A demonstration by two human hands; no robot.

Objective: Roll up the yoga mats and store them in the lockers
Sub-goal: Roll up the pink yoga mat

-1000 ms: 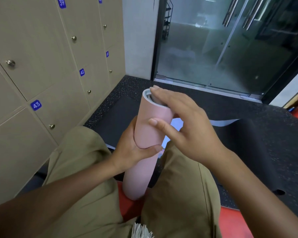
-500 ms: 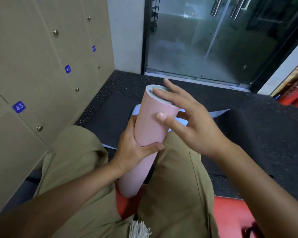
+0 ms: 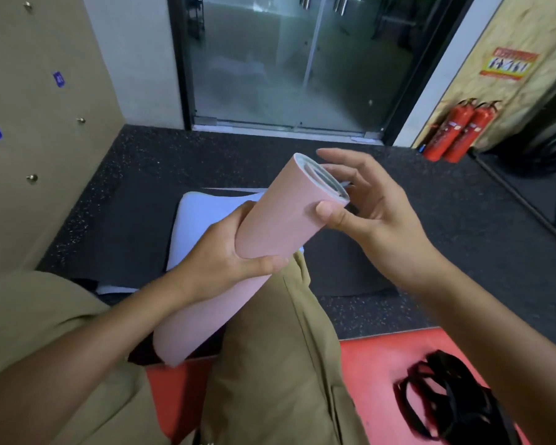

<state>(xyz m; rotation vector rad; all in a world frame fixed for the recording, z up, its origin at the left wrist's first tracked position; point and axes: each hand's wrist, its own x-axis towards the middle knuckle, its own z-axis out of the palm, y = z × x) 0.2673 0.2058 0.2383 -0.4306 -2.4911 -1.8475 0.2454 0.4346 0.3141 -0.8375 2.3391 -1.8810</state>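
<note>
A rolled pink yoga mat (image 3: 270,232) leans between my knees, its lower end near the red floor and its upper end tilted to the right. My left hand (image 3: 225,261) is wrapped around its middle. My right hand (image 3: 363,207) is at the top end, thumb pressed on the rim and fingers spread behind the opening. A pale blue mat (image 3: 203,220) lies partly unrolled on the floor behind the roll, with a dark mat (image 3: 344,261) beside it. The beige lockers (image 3: 29,123) with blue number tags stand at the left.
Glass doors (image 3: 286,65) close off the far side. Two red fire extinguishers (image 3: 456,130) stand at the right wall. A black strap (image 3: 453,399) lies on the red floor mat (image 3: 382,364) at lower right. Dark speckled floor (image 3: 463,220) stretches ahead.
The view has swung to the right. The top of the pink roll has tilted rightward, and my right hand has shifted from covering the top to holding its rim with the fingers spread.
</note>
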